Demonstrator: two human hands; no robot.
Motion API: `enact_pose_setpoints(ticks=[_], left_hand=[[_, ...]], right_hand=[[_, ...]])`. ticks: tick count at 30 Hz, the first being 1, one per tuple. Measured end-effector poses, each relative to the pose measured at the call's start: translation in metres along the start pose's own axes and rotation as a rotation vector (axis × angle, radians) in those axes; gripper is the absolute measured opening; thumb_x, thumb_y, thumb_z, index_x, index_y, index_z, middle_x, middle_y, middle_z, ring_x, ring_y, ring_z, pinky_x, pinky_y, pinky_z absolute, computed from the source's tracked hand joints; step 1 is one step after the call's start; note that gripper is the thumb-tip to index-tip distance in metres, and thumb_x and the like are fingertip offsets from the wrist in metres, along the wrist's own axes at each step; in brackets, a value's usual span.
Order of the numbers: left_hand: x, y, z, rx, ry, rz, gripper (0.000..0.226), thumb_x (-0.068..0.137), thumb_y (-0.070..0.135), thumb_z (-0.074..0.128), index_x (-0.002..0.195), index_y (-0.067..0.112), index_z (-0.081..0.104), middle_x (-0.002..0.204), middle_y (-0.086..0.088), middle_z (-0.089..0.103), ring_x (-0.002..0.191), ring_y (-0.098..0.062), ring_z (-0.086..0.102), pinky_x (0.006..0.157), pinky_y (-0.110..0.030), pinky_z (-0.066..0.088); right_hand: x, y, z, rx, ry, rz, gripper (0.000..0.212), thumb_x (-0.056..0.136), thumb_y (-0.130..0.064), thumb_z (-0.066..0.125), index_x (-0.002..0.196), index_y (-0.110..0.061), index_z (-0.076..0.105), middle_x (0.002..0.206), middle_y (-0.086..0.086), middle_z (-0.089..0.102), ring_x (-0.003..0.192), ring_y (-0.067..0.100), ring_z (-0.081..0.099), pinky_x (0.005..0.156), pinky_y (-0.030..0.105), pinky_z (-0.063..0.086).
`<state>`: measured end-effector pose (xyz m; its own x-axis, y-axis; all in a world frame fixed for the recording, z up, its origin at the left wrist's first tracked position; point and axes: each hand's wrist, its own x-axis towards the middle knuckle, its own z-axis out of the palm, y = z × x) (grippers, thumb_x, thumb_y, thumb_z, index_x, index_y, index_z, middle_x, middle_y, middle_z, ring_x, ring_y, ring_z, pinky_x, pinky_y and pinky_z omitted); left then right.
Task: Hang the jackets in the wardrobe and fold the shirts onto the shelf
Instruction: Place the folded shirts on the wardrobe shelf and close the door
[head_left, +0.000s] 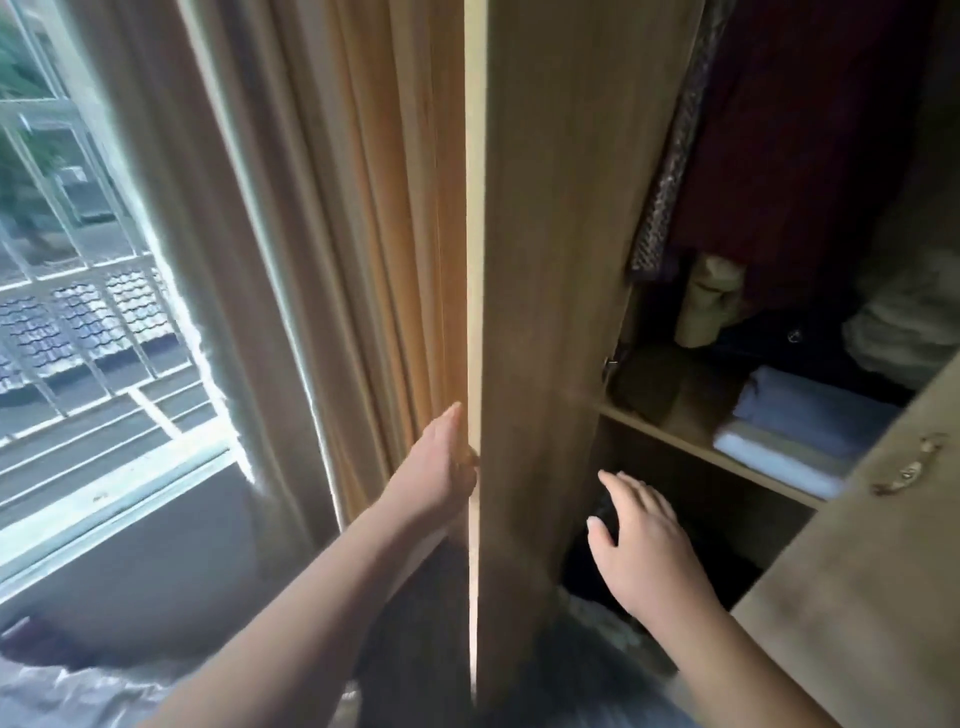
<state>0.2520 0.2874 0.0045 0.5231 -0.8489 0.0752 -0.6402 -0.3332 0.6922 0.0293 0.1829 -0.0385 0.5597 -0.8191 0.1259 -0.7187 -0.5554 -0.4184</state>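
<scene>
A: Our left hand (447, 462) grips the wardrobe door (540, 260) by its edge, we judge so it stands open.
B: Our right hand (644, 540) hangs open, fingers spread, below the shelf (685, 441); folded shirts (800, 426) lie near its front edge, within reach.

- No text, label, brand, number or sign can be read anywhere.
- A small pale mark shows on the dark cloth (769, 338) at the back of the shelf (675, 431). It is too blurred to tell whether it is a logo or lettering.
</scene>
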Motion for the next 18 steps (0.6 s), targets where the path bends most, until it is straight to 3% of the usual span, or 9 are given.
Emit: enact_pose_setpoints(ticks=[3, 6, 8, 11, 15, 18], left_hand=[[0.039, -0.021, 0.011, -0.106, -0.198, 0.038, 0.049, 0.093, 0.028, 0.05, 0.141, 0.027, 0.042, 0.133, 0.006, 0.054, 0.121, -0.01, 0.054, 0.093, -0.024, 0.052], [0.041, -0.039, 0.028, -0.093, -0.296, 0.094, 0.061, 0.089, 0.037, 0.06, 0.141, 0.046, 0.03, 0.132, 0.011, 0.057, 0.109, -0.01, 0.061, 0.088, -0.035, 0.055], [0.03, -0.039, 0.041, -0.044, -0.293, 0.167, 0.059, 0.086, 0.03, 0.06, 0.135, 0.042, 0.03, 0.123, 0.019, 0.055, 0.106, -0.008, 0.059, 0.089, -0.033, 0.055], [0.011, -0.015, 0.057, 0.022, -0.28, 0.36, 0.051, 0.086, 0.026, 0.057, 0.13, 0.032, 0.033, 0.119, 0.011, 0.048, 0.102, -0.012, 0.053, 0.087, -0.037, 0.055], [0.009, 0.018, 0.089, 0.12, -0.351, 0.664, 0.049, 0.102, 0.023, 0.044, 0.144, 0.004, 0.03, 0.143, -0.012, 0.036, 0.112, -0.029, 0.051, 0.095, -0.038, 0.051], [0.014, 0.053, 0.115, -0.006, -0.424, 0.637, 0.053, 0.099, 0.034, 0.053, 0.141, 0.021, 0.023, 0.133, -0.006, 0.048, 0.099, -0.026, 0.061, 0.087, -0.039, 0.055]], right_hand=[[0.009, -0.024, -0.001, 0.0, 0.06, 0.024, 0.054, 0.096, -0.038, 0.051, 0.147, -0.028, 0.038, 0.152, -0.006, 0.04, 0.142, 0.016, 0.032, 0.115, 0.035, 0.035], [0.014, -0.034, -0.008, 0.032, 0.126, 0.071, 0.051, 0.095, -0.034, 0.053, 0.145, -0.026, 0.043, 0.149, -0.005, 0.044, 0.14, 0.014, 0.035, 0.113, 0.033, 0.034], [0.012, -0.033, -0.016, 0.052, 0.194, 0.101, 0.049, 0.094, -0.03, 0.055, 0.142, -0.024, 0.047, 0.146, -0.004, 0.048, 0.138, 0.014, 0.037, 0.112, 0.031, 0.033], [0.001, -0.023, -0.032, 0.03, 0.277, 0.144, 0.049, 0.094, -0.031, 0.056, 0.142, -0.023, 0.047, 0.143, -0.004, 0.049, 0.136, 0.014, 0.04, 0.112, 0.031, 0.034], [-0.01, -0.001, -0.054, 0.078, 0.347, 0.22, 0.048, 0.095, -0.032, 0.053, 0.142, -0.026, 0.045, 0.142, -0.006, 0.049, 0.134, 0.013, 0.043, 0.112, 0.035, 0.038], [-0.02, 0.022, -0.071, 0.123, 0.428, 0.25, 0.048, 0.095, -0.031, 0.054, 0.142, -0.026, 0.044, 0.136, -0.005, 0.052, 0.122, 0.017, 0.054, 0.104, 0.04, 0.047]])
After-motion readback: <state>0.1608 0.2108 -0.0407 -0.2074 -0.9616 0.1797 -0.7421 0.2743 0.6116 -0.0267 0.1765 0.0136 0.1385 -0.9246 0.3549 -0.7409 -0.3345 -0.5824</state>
